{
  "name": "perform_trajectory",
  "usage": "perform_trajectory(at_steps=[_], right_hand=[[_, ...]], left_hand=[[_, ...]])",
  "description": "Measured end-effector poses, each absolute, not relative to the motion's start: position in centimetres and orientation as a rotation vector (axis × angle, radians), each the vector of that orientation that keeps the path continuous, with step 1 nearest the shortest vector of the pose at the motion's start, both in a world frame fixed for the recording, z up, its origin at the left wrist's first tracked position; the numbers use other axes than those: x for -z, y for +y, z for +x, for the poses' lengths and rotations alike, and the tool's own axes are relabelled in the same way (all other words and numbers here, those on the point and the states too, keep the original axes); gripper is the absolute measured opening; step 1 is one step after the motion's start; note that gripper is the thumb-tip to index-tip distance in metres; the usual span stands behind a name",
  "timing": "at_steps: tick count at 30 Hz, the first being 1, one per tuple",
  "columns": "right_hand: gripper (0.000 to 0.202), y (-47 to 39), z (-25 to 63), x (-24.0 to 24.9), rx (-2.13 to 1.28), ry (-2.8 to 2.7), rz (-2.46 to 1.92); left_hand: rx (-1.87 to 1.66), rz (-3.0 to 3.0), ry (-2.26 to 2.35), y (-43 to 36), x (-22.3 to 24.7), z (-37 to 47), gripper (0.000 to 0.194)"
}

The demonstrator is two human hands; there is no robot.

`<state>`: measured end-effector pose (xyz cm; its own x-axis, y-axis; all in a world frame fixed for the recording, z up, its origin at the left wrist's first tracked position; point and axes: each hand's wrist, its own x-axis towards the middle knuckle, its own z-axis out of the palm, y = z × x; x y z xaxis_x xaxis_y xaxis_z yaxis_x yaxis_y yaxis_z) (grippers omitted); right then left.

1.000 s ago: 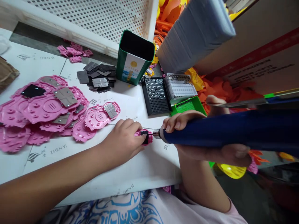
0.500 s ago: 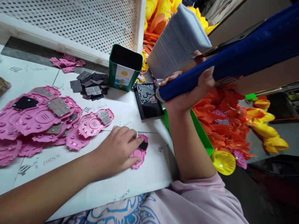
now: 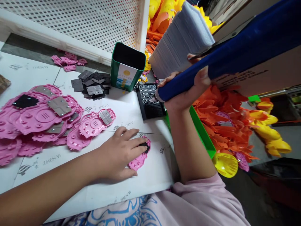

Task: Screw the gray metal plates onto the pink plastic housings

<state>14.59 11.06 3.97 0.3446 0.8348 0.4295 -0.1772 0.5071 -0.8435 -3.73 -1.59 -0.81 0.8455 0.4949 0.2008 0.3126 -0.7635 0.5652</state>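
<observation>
My left hand [image 3: 124, 153] rests over a pink plastic part [image 3: 138, 161] on the white table, its fingers spread across the part and its black plate [image 3: 147, 146]. My right hand [image 3: 188, 94] is wrapped round a blue electric screwdriver [image 3: 181, 84]. The tool's tip is over a black perforated screw tray [image 3: 152, 108]. To the left lies a pile of pink parts [image 3: 39, 117], several with grey plates. Dark metal plates [image 3: 94, 83] lie loose beside a green tin [image 3: 128, 73].
A white perforated crate [image 3: 77, 28] stands at the back left. Behind the tool is a stack of pale sheets [image 3: 181, 40]. A green bin [image 3: 203, 138], orange parts [image 3: 218, 119] and a yellow piece [image 3: 225, 164] are at the right. Small pink pieces [image 3: 69, 61] lie near the crate.
The fingers of my left hand have spread and reach further over the pink part and its black plate. My right hand and the screwdriver have shifted slightly left.
</observation>
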Motion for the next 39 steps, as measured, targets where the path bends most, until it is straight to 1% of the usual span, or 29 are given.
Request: perform_trajectory(at_steps=[3, 5, 7, 9, 12, 16, 24, 28, 33, 39], right_hand=[[0.026, 11.0, 14.6, -3.8, -0.728, -0.992, -0.793], [0.029, 11.0, 14.6, -3.9, -0.715, -1.001, -0.811], [0.030, 10.8, 14.7, -4.2, -0.730, -0.998, -0.832], [0.030, 10.5, 14.8, -4.8, -0.727, -0.952, -0.829], [0.037, 9.2, 15.2, -6.1, -0.708, -0.914, -0.825], [0.044, 5.7, 16.1, -7.5, -0.815, -0.990, -0.857], [0.041, -0.7, 18.3, -5.8, -1.118, -1.086, -0.705], [0.054, -1.3, 18.0, -5.5, -1.150, -1.066, -0.733], [0.053, -1.5, 18.3, -5.0, -1.187, -1.064, -0.704], [0.075, -2.2, 20.3, -3.7, -1.320, -0.977, -0.794]], left_hand=[[-0.470, 2.502, 0.576, -1.6, 0.8, -3.8, 0.064], [-0.474, 2.519, 0.574, -1.6, 1.0, -3.8, 0.070], [-0.490, 2.541, 0.595, -1.7, 1.2, -3.8, 0.072], [-0.499, 2.559, 0.618, -1.9, 1.3, -3.7, 0.068], [-0.504, 2.575, 0.634, -2.1, 1.4, -3.6, 0.064], [-0.495, 2.577, 0.669, -2.1, 1.4, -3.4, 0.056], [-0.547, 2.595, 0.676, -1.9, 1.6, -3.3, 0.048], [-0.562, 2.600, 0.688, -1.9, 1.6, -3.2, 0.046], [-0.615, 2.606, 0.691, -1.9, 1.8, -3.0, 0.047], [-0.624, 2.611, 0.693, -1.9, 1.8, -3.0, 0.047]])
